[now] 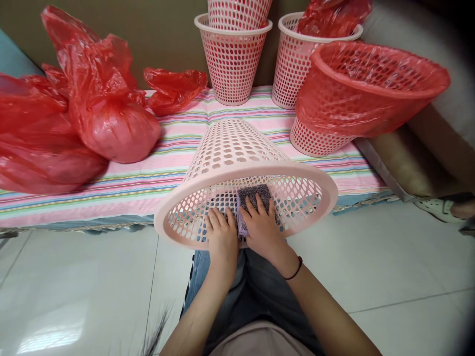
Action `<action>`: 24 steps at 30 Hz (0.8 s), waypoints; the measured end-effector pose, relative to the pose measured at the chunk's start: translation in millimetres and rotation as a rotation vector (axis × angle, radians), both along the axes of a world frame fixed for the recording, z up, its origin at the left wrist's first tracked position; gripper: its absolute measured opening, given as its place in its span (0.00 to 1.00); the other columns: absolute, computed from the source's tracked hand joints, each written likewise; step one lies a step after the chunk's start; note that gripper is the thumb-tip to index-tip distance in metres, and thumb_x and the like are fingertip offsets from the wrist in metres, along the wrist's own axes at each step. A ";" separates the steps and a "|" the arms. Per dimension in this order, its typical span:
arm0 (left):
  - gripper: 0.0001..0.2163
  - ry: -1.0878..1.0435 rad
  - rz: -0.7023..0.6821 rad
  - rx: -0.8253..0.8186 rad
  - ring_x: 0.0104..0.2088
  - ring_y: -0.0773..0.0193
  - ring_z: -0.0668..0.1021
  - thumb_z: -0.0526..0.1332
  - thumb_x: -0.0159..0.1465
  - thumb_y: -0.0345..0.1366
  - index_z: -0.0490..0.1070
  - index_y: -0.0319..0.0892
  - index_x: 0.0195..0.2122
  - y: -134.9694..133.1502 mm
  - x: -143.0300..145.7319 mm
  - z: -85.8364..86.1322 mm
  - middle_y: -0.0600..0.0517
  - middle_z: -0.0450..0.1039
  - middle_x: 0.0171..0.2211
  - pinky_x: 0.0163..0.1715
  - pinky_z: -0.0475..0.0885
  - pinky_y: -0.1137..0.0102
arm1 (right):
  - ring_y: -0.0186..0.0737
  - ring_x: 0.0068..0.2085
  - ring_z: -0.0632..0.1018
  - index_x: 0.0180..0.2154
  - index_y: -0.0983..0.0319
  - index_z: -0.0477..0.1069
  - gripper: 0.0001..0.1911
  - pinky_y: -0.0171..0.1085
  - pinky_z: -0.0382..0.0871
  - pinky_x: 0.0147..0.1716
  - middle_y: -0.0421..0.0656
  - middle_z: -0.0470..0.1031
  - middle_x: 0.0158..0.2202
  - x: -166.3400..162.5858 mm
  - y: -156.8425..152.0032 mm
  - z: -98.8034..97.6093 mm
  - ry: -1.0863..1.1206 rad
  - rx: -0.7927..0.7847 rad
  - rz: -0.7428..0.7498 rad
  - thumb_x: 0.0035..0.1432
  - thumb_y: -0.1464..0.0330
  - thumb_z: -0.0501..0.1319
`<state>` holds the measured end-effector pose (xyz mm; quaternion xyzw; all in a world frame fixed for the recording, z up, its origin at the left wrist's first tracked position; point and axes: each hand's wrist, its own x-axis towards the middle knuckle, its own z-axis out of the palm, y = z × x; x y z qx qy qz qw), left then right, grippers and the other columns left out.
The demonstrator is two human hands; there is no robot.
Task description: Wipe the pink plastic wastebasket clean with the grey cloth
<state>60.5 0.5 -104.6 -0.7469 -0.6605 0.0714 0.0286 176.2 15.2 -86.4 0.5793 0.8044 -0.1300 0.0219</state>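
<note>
A pale pink plastic wastebasket (237,170) with a perforated wall lies on its side, its wide mouth facing me and its rim over my lap. My left hand (221,237) rests on the inner wall just past the near rim, fingers stretched out flat. Beside it, my right hand (262,227) has a dark grey and purple scrubbing sponge (254,192) under its fingers, pressed to the inner wall. A thin dark band circles my right wrist.
Knotted red plastic bags (115,126) sit at the left on a striped cloth (178,163). Pink baskets (235,62) stand at the back, some nested. At the right, another basket (371,94) wears a red liner. Beyond it are a couch-like edge and a person's shoe (434,208).
</note>
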 end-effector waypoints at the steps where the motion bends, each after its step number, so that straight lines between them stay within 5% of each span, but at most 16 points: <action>1: 0.22 0.006 -0.001 -0.001 0.62 0.44 0.67 0.49 0.67 0.26 0.62 0.32 0.63 0.3 0.5 0.3 0.28 0.63 0.60 0.60 0.63 0.49 | 0.70 0.68 0.50 0.62 0.68 0.61 0.34 0.69 0.36 0.62 0.58 0.54 0.68 -0.1 -0.3 0.1 0.005 0.002 -0.001 0.54 0.70 0.60; 24: 0.22 -0.111 -0.062 0.079 0.63 0.39 0.65 0.56 0.64 0.27 0.67 0.38 0.60 -7.6 -11.5 -16.6 0.27 0.61 0.61 0.59 0.63 0.46 | 0.68 0.69 0.47 0.62 0.68 0.60 0.35 0.68 0.34 0.63 0.58 0.53 0.68 6.0 -4.3 -6.5 0.098 0.015 -0.018 0.52 0.71 0.60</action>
